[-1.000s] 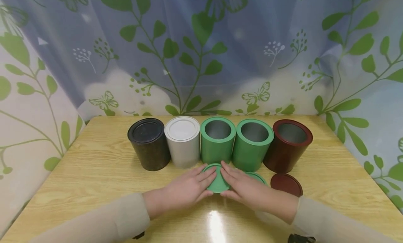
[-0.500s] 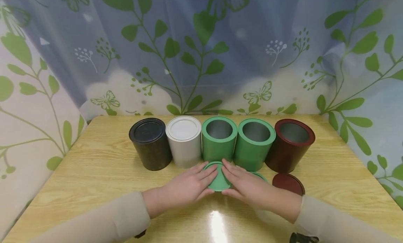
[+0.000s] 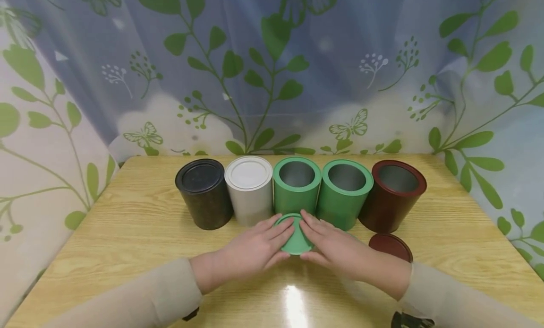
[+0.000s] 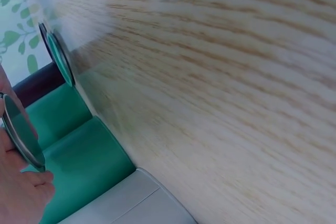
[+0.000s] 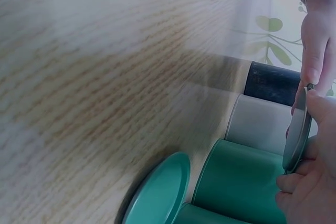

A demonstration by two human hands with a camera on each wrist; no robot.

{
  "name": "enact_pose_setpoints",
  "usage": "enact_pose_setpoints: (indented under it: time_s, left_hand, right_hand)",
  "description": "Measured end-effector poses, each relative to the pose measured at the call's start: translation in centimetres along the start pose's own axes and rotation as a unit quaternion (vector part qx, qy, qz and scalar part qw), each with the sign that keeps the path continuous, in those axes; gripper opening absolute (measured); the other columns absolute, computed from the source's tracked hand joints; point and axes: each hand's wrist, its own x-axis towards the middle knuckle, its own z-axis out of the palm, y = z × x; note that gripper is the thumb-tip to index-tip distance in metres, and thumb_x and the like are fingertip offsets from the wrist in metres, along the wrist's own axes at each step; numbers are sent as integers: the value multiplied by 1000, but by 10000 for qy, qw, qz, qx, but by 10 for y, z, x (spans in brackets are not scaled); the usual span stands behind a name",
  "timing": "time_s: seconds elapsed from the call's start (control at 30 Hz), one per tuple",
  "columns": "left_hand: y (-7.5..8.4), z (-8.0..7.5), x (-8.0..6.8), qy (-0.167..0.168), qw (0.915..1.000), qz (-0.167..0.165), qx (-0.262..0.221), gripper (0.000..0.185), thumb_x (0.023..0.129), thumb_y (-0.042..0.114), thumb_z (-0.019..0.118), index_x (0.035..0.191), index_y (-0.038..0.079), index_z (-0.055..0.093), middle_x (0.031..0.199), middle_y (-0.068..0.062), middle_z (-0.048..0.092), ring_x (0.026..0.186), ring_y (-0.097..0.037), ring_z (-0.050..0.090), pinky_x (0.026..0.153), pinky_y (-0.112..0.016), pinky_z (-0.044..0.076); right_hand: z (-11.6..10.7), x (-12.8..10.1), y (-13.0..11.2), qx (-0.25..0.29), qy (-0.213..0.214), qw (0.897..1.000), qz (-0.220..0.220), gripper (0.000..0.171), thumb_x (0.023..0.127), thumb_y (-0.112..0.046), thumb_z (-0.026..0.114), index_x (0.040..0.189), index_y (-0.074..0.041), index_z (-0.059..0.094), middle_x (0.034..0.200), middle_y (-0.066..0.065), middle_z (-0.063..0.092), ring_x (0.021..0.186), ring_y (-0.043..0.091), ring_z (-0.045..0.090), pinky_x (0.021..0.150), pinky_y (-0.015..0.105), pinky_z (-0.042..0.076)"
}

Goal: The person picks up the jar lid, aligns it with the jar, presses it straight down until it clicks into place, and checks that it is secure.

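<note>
My left hand [image 3: 250,250] and right hand [image 3: 340,250] hold a round green lid [image 3: 297,240] between them, with fingers over its top and thumbs at its near edge. In the left wrist view the lid [image 4: 23,137] is off the table, beside the green can walls. Just beyond the hands in the head view stands an open green can [image 3: 296,191], its base partly hidden by the lid and fingers. To its right is another open green can [image 3: 345,195]. A second green lid [image 5: 160,192] lies on the table, mostly covered by my right hand in the head view.
Farther right is an open dark red can [image 3: 391,200], with its red lid [image 3: 391,246] in front. A white can [image 3: 250,195] and a black can [image 3: 206,200], both lidded, stand to the left. Behind the wooden table [image 3: 127,214] hangs a leaf-patterned curtain [image 3: 314,96].
Both hands have carried the green lid slightly forward toward the nearer green can. The second green lid has become more hidden behind my right hand. The cans keep their places.
</note>
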Motion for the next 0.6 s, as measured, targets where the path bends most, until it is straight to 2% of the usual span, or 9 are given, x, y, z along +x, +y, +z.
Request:
enact_pose_setpoints:
  time_s: [0.2, 0.37, 0.6]
  left_hand:
    - [-2, 0, -2, -2, 9999, -28, -135, 57, 100, 39, 39, 142, 1, 37, 148, -12, 31, 134, -35, 28, 101, -46, 35]
    - [-3, -7, -2, -107, 9993, -141, -322, 57, 100, 40, 37, 144, 2, 34, 150, -11, 27, 136, -34, 24, 102, -48, 34]
    - [0, -15, -2, -180, 9989, -125, -403, 57, 101, 39, 37, 144, 2, 33, 150, -11, 27, 136, -34, 24, 104, -46, 32]
  right_hand:
    - [-3, 2, -1, -136, 4, 9998, -114, 69, 96, -46, 44, 140, 6, 36, 148, 23, 26, 132, 33, 32, 103, 48, 31]
    - [-11, 5, -5, -207, 11, 9996, -170, 68, 96, -44, 46, 139, 7, 37, 147, 24, 27, 132, 32, 32, 103, 48, 31]
    - [-18, 2, -10, -146, -35, 9998, -102, 67, 96, -43, 47, 138, 8, 38, 146, 24, 28, 132, 33, 33, 102, 48, 32]
